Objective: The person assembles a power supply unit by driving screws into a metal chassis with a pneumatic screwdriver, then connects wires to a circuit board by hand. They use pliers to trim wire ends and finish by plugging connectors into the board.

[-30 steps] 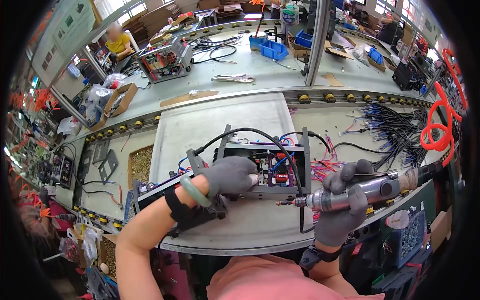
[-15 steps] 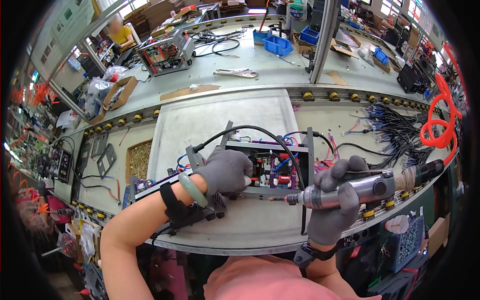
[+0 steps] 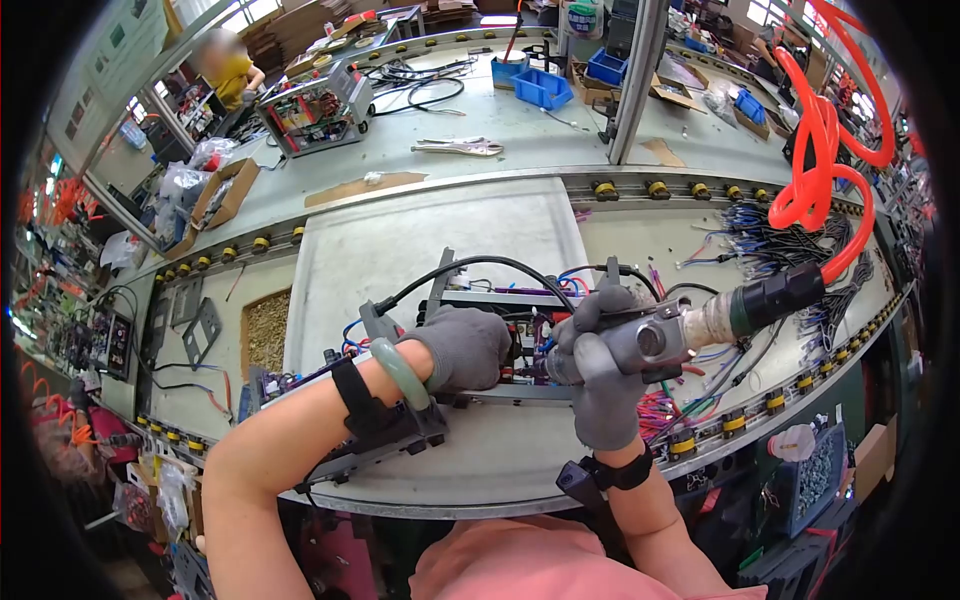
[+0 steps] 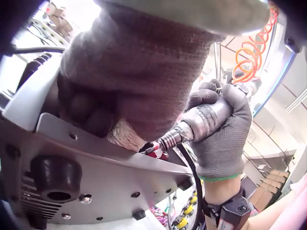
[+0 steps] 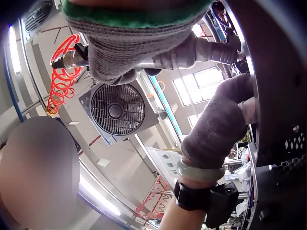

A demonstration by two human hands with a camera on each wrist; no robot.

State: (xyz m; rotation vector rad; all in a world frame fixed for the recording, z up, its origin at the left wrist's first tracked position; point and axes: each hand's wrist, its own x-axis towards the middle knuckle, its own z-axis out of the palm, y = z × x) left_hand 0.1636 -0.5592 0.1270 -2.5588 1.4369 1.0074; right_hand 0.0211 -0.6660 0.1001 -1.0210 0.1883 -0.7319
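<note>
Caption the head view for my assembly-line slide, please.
Gloved left hand steadies an open metal chassis while the right hand drives an air screwdriver into it.

The gloved right hand (image 3: 600,385) grips a silver pneumatic screwdriver (image 3: 640,345). Its tip is inside the open black metal chassis (image 3: 520,340). The gloved left hand (image 3: 462,347) rests on the chassis.

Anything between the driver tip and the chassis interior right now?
Nothing visible blocks it. The right hand holds the pneumatic screwdriver with its tip already inside the open chassis, beside the left hand. The black cable arches above.
</note>
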